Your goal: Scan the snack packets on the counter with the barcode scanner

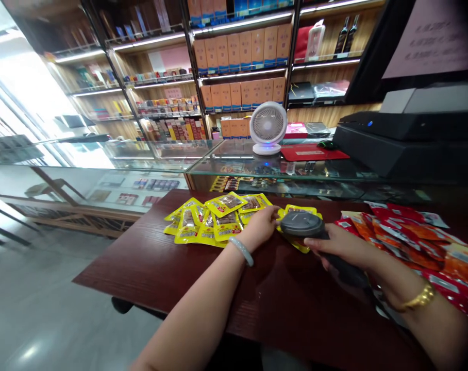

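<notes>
My right hand (pixel 334 245) is wrapped round the handle of a dark grey barcode scanner (pixel 302 223). The scanner's head hangs over a yellow snack packet (pixel 301 249) and covers most of it. At that packet's left edge are the curled fingers of my left hand (pixel 262 225), gripping it by the edge as far as I can see; the fingertips are partly hidden. Left of this hand lies a loose pile of several yellow snack packets (pixel 226 203) with clear windows showing brown food. A spread of red and orange packets (pixel 415 234) lies beyond my right forearm.
The brown wooden table (pixel 160 273) abuts a glass display counter (pixel 226 159). On the counter stand a white fan (pixel 268 126), a red mat (pixel 315 152) with a mouse, and a black machine (pixel 381 139). Shelves of orange boxes (pixel 241 49) line the wall behind.
</notes>
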`<act>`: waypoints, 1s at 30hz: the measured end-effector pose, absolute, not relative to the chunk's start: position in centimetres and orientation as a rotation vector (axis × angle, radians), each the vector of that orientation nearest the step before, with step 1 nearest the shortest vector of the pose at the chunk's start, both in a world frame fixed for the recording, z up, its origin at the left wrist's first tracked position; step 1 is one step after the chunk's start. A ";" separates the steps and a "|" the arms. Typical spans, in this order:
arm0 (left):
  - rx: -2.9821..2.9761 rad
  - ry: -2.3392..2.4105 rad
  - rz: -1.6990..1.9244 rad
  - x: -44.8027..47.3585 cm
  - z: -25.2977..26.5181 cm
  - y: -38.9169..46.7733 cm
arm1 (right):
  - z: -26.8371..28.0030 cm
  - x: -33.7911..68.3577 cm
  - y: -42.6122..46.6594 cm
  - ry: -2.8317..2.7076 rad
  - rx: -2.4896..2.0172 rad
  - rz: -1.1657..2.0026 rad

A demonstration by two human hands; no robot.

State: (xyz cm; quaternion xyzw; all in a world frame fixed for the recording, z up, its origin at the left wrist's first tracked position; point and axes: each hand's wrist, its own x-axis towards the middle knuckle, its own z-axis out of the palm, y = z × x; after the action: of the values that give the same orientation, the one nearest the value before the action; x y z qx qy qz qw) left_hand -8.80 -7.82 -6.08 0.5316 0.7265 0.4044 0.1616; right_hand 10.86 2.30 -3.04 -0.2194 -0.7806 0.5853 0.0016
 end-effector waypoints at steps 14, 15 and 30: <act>0.899 3.235 0.473 -17.3 -3.3 -13.3 | -3.6 10.9 2.7 -2.491 -0.659 1.830; 0.904 3.207 0.438 -17.3 -3.5 -13.3 | -3.6 10.9 2.7 -2.490 -0.656 1.835; 1.116 3.249 0.577 -16.3 -1.8 -13.1 | -3.5 11.0 2.9 -2.461 -0.642 1.866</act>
State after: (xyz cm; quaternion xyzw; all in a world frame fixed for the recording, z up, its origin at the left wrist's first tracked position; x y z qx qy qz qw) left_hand -16.31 -13.06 -1.79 0.3157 0.9191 0.1632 -0.1704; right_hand 11.01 2.93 -3.46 -0.2037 -0.7801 0.5915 -0.0064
